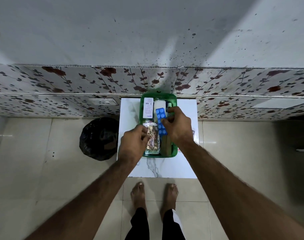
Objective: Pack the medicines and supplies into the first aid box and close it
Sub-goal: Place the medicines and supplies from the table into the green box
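The right hand hides the lower part of the blue blister strip under its fingers, the left hand covers the box wall, and the white carton print is too small to read.

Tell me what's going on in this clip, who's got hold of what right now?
A person stands over a green box on a small white table. The right hand holds a blue blister strip above the box, and the left hand grips a silvery strip of gold-coloured tablets at its near end. A white carton already lies inside. No lid is visible.
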